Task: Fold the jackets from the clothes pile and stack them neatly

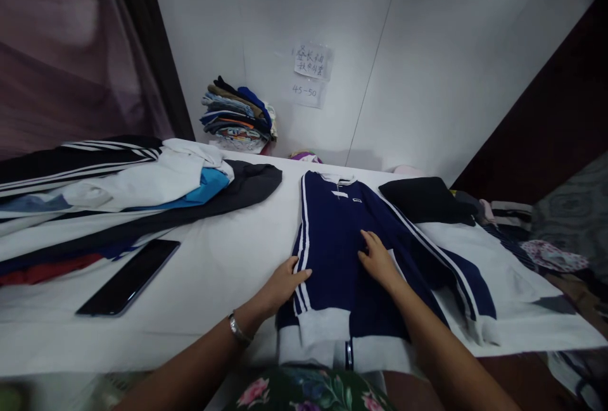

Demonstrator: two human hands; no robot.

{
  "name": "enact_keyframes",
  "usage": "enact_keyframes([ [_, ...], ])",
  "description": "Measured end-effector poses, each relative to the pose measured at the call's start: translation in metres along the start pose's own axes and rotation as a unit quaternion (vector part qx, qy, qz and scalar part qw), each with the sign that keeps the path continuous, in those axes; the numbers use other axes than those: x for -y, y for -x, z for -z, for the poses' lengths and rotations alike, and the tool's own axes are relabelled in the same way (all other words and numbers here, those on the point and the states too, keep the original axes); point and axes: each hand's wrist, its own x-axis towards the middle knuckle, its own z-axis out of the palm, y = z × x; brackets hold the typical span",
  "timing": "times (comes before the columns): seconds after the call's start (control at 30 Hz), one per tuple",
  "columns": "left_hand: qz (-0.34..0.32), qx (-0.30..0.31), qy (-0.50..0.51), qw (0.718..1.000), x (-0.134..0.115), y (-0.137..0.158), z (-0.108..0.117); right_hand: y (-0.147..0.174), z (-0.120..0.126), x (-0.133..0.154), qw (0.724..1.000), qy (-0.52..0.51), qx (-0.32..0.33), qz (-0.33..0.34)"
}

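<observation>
The left hand (287, 281) has its thumb parted from its fingers and rests at the striped sleeve of a navy jacket (330, 240); whether it pinches the cloth I cannot tell. The right hand (376, 259) is loosely spread, fingertips touching the jacket's front. The jacket lies at the near edge of the white surface (228, 259), collar toward the far edge, one sleeve over its front, the other angled toward the right edge. The right forearm hides part of the hem, and a white patch beside that wrist is hard to make out. A phone (128, 278) lies left of the jacket; heaped clothes (137, 177), cut off by the view, cover the far left corner. A black folded garment (422, 199) sits beyond the angled sleeve, and a folded stack (237, 113) stands at the far edge.
</observation>
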Motion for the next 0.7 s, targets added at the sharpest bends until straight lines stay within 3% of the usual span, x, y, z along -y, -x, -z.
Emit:
enact_keyframes([
  [0.1, -0.049, -0.01, -0.07, 0.996, 0.002, -0.004, 0.002, 0.009, -0.006, 0.019, 0.992, 0.023, 0.016, 0.122],
  [0.2, -0.094, -0.035, -0.23, 0.968, 0.003, -0.004, 0.003, 0.022, -0.023, 0.038, 0.966, 0.04, 0.149, 0.21],
  [0.33, -0.103, -0.083, -0.38, 0.915, 0.001, -0.006, 0.013, 0.031, -0.04, 0.045, 0.924, 0.141, 0.289, 0.205],
  [0.47, -0.086, -0.142, -0.393, 0.905, -0.008, -0.026, 0.032, 0.025, -0.039, 0.048, 0.938, 0.106, 0.26, 0.205],
  [0.6, -0.088, -0.129, -0.352, 0.923, -0.02, -0.067, 0.037, 0.003, -0.038, 0.059, 0.952, 0.088, 0.177, 0.235],
  [0.7, -0.101, -0.115, -0.327, 0.933, -0.03, -0.105, 0.029, -0.025, -0.038, 0.058, 0.964, 0.124, 0.109, 0.207],
])
